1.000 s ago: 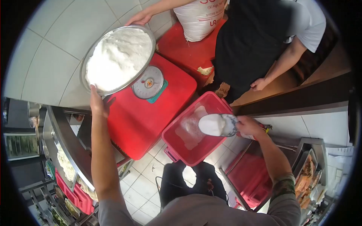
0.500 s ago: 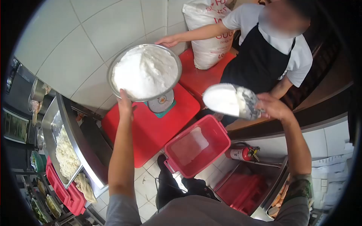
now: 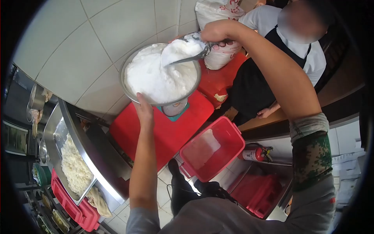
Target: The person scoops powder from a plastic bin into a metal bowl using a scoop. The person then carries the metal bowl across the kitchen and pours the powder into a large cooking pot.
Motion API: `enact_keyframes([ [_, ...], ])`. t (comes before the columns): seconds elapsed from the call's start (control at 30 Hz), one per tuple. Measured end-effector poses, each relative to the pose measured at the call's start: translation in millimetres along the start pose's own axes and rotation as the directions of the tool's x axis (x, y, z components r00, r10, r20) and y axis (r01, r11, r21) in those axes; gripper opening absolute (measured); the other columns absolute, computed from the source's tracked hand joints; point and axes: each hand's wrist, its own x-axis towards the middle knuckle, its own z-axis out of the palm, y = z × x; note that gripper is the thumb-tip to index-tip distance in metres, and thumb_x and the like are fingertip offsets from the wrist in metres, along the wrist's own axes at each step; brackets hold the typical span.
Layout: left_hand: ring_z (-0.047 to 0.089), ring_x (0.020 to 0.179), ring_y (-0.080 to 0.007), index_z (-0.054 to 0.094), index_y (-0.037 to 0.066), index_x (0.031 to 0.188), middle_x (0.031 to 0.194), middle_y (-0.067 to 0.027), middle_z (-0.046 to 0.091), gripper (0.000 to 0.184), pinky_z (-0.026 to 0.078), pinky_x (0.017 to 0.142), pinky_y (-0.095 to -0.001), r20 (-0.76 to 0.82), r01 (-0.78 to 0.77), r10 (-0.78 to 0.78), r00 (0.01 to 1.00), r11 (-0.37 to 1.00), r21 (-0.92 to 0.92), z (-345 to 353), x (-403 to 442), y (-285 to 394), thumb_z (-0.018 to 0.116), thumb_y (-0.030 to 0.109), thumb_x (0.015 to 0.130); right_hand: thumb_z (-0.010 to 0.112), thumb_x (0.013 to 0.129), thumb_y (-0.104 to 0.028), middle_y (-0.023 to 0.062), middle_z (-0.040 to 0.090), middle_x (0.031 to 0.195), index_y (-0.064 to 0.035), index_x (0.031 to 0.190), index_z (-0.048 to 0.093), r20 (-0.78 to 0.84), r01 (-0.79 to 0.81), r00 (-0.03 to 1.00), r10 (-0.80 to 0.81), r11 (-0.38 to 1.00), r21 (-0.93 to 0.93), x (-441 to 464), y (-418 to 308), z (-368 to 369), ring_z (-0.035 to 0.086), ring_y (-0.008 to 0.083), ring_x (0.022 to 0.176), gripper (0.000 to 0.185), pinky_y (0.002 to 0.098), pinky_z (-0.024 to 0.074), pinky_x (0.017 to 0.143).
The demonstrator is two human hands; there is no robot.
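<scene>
A wide metal bowl (image 3: 125, 87) heaped with white powder (image 3: 150, 74) stands over a small dial scale (image 3: 175, 108). My left hand (image 3: 144, 111) grips the near rim, thumb on top and fingers beneath. Above the bowl's right side, my right hand (image 3: 218, 33) is closed around the handle of a greyish scoop (image 3: 194, 57). The scoop tilts down to the left, with white powder (image 3: 181, 50) in its mouth reaching the heap. Part of the bowl's far rim is hidden behind the scoop.
A co-worker in a black apron (image 3: 253, 85) stands at right. Behind my right hand is a white sack (image 3: 218, 58). The scale rests on a red surface (image 3: 159, 136). Below are a pink-red tub (image 3: 212, 152) and a fire extinguisher (image 3: 253, 154). At left, a steel tray (image 3: 54, 132) holds whitish food.
My right hand has swung the loaded scoop up and left from above the tub to over the bowl, tipping it. My left hand stays on the rim. The co-worker's lower hand now shows.
</scene>
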Motion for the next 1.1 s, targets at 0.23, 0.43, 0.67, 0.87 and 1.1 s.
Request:
enact_keyframes([
  [0.23,0.037,0.138,-0.0343,0.023,-0.008,0.149,0.151,-0.0269,0.034,0.064,0.029,0.114,-0.0398,0.017,-0.030,0.030,0.999,0.999,-0.023,1,0,4,0.036,0.037,0.106,0.048,0.079,-0.015,0.0128,0.059,0.060,-0.0005,0.072,0.066,0.005,-0.058,0.998,0.064,0.933,-0.354,41,-41,-26,0.052,0.0223,0.047,0.025,0.0424,0.0422,0.046],
  [0.43,0.037,0.138,-0.0345,0.023,-0.008,0.149,0.150,-0.0268,0.035,0.064,0.029,0.114,-0.0402,0.024,-0.013,0.014,1.000,1.000,-0.008,0,1,5,0.036,0.037,0.106,0.052,0.078,-0.011,0.0141,0.068,0.076,0.0019,0.081,0.070,-0.129,-0.095,0.990,0.057,0.945,-0.312,36,-69,-40,0.061,0.0232,0.055,0.022,0.0393,0.0480,0.050],
  [0.67,0.036,0.139,-0.0340,0.021,-0.008,0.150,0.152,-0.0264,0.033,0.065,0.028,0.115,-0.0397,0.043,0.017,-0.017,0.999,1.000,-0.014,0,-4,12,0.035,0.038,0.106,0.053,0.082,-0.013,0.0160,0.071,0.084,0.0007,0.094,0.073,-0.221,-0.063,0.974,-0.047,0.881,-0.468,12,-97,-46,0.069,0.0257,0.071,0.027,0.0419,0.0532,0.061],
  [0.87,0.036,0.139,-0.0326,0.017,-0.005,0.152,0.153,-0.0238,0.032,0.068,0.029,0.114,-0.0387,0.040,0.066,-0.064,0.997,0.997,-0.047,1,-4,13,0.036,0.040,0.105,0.065,0.082,-0.021,0.0105,0.073,0.103,-0.0118,0.099,0.077,-0.362,-0.025,0.904,-0.227,0.818,-0.575,-26,-109,-41,0.071,0.0239,0.095,0.022,0.0391,0.0543,0.075],
  [1.1,0.043,0.132,-0.0307,0.018,0.011,0.155,0.153,-0.0149,0.036,0.075,0.043,0.094,-0.0411,0.043,0.241,-0.244,0.969,0.969,0.056,3,-15,33,0.035,0.058,0.099,0.065,0.084,-0.022,0.0100,0.074,0.103,-0.0145,0.099,0.077,-0.452,0.087,0.792,-0.410,0.809,-0.581,-57,-86,-33,0.071,0.0258,0.097,0.021,0.0398,0.0542,0.076],
])
